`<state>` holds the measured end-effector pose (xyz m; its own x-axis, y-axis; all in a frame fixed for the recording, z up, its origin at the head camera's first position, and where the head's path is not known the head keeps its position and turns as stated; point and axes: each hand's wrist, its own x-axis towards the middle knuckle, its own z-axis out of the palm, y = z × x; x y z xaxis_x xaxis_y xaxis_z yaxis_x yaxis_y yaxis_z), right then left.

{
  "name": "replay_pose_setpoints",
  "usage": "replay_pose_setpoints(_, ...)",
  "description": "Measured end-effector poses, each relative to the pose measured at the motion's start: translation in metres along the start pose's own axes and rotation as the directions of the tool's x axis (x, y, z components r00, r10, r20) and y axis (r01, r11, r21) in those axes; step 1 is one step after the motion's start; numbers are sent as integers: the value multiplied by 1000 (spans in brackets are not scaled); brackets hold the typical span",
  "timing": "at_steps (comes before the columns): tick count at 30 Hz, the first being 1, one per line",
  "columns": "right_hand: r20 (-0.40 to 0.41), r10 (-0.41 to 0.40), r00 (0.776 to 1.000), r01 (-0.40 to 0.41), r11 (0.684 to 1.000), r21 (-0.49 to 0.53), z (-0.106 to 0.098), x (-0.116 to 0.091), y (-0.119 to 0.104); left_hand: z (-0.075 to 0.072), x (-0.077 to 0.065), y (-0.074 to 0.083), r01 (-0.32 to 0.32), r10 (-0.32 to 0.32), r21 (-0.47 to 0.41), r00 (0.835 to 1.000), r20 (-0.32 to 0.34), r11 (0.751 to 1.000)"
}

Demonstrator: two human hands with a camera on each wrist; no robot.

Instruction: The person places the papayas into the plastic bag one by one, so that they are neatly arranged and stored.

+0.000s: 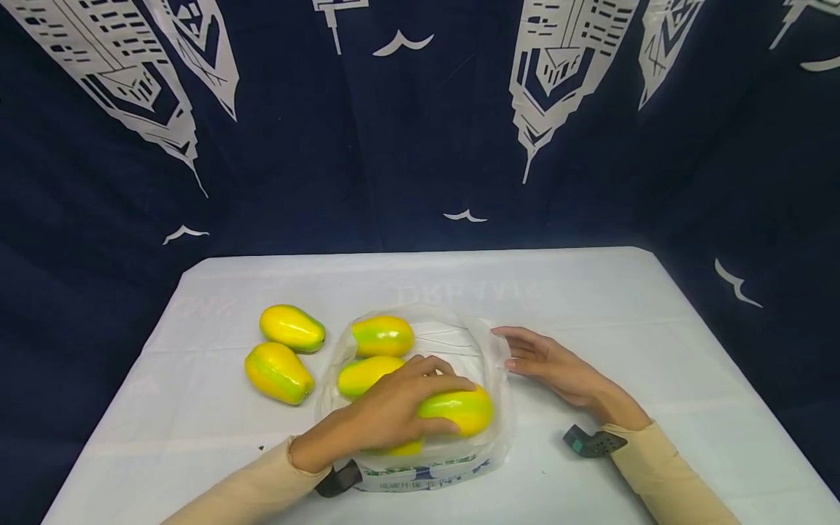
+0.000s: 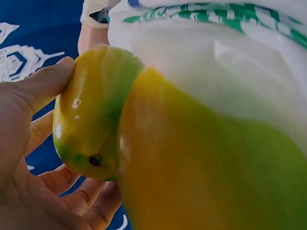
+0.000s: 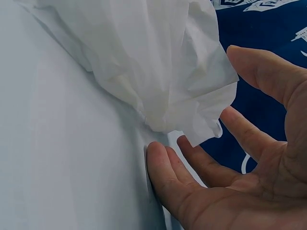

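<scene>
My left hand (image 1: 400, 401) grips a yellow-green papaya (image 1: 462, 410) over the right part of a white plastic bag (image 1: 453, 470). In the left wrist view, the thumb lies on one side of this papaya (image 2: 93, 115) and the fingers curl round the other. Inside the bag are a papaya (image 1: 383, 335) at the back and another papaya (image 1: 367, 375) in front of it. Part of a further papaya (image 1: 402, 448) shows beneath the left hand. My right hand (image 1: 558, 368) is at the bag's right rim, its fingers spread and the thumb right at the plastic (image 3: 201, 81).
Two papayas lie left of the bag, one papaya (image 1: 292, 327) behind the other papaya (image 1: 278, 372). A white cloth covers the table (image 1: 590, 292). A dark blue curtain (image 1: 407, 146) with white prints hangs behind it. Each wrist carries a small dark device (image 1: 593, 442).
</scene>
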<state>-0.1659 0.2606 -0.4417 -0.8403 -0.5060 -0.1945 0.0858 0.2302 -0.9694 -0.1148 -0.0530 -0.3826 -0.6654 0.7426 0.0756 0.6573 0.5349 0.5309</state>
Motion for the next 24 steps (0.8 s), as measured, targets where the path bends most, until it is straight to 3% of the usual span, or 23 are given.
replay_pose_setpoints(7,18,-16,1000,15,1000,13,0,0,0,14,4,7,-54,56,111,998,-9,992)
replay_pose_setpoints(12,11,-5,1000,5,1000,8,0,0,0,22,6,9,-64,64,123,998,7,990)
replay_pose_setpoints(24,8,1,1000,-1,1000,-5,0,0,0,32,7,8,49,-53,106,998,32,993)
